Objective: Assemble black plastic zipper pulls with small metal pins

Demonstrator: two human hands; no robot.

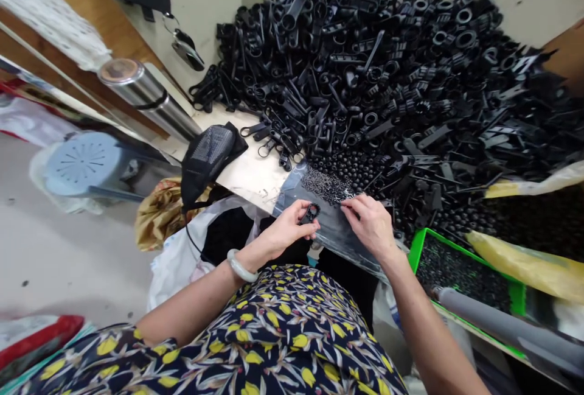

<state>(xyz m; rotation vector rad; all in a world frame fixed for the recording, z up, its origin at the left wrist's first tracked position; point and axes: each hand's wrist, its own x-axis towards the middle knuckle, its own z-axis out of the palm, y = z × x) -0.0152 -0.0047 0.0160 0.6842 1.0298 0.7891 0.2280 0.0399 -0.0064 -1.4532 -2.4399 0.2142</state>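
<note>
The left hand (289, 226) pinches a black part (311, 213) between thumb and fingers, just beyond the near edge of the desk (257, 171). The right hand (371, 224) brings thumb and forefinger close together at the pile of tiny pieces (325, 184); whether they grip one, I cannot tell. The part looks like light, stiff plastic, probably smooth, best held by its outer sides, leaving the opening free.

A pale bangle (239, 268) accompanies a navy, yellow-flowered garment (274, 346).
</note>
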